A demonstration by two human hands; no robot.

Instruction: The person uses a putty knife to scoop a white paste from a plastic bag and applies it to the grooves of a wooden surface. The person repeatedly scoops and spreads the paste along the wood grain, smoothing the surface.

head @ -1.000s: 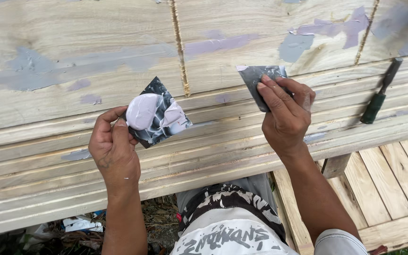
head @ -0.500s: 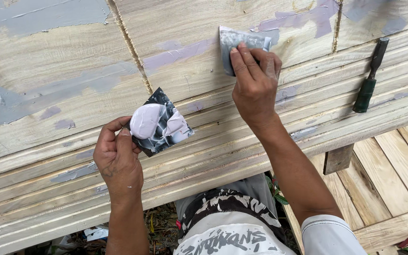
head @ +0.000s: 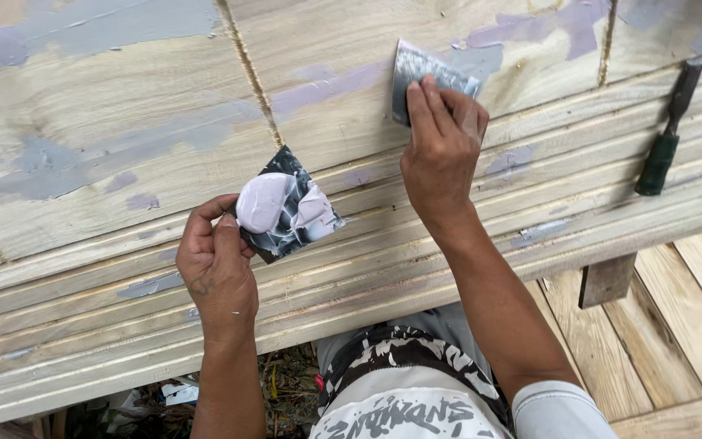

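Wood panel: right hand presses scraper.

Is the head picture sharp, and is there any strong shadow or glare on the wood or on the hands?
Head view: soft, even daylight, no glare on the wooden panel; only faint shadows beside the right hand and the left hand; the scraper and the putty-covered square are sharp; the chisel near the right edge looks slightly softer.

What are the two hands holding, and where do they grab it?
Left hand pinches a corner of the dark putty board. Right hand presses the scraper blade.
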